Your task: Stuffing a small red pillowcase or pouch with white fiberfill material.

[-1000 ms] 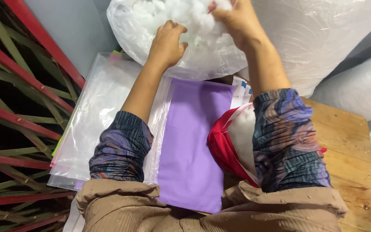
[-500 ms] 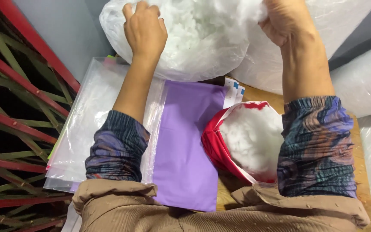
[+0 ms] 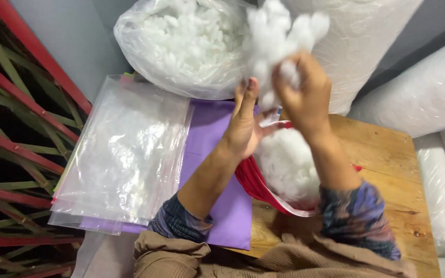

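- Large white rolls of wadding (image 3: 428,98) fill the frame from 12 to 4 o'clock, wrapped in clear film, stacked against a grey wall.
- Wooden table (image 3: 387,170) sits centre to lower right, bare planks showing at 3 to 5 o'clock.
- Red and green metal frame (image 3: 11,103) runs down the left edge, 8 to 11 o'clock.
- Clear plastic bag of white stuffing (image 3: 181,46) stands at 11 to 12 o'clock, open at top, just behind the purple fabric.
- Stack of clear zip bags (image 3: 124,154) lies flat at 9 o'clock, overlapping the left edge of the purple fabric.
- Purple fabric sheet (image 3: 217,154) lies flat at centre, under the left forearm, between zip bags and red cover.
- Red fabric cover (image 3: 256,183) sits at 5 o'clock of centre, mouth open, partly packed with white stuffing (image 3: 287,164).
- Right hand (image 3: 305,98) is raised at 1 o'clock above the red cover, fingers clenched on a clump of white fibrefill (image 3: 279,36) that sticks up past the knuckles.
- Left hand (image 3: 243,123) is just left of the right hand, fingers up; they touch the lower strands of the same clump and look pinched on them, contact partly hidden.
- Patterned blue sleeves and a tan garment (image 3: 263,260) are at 6 o'clock.
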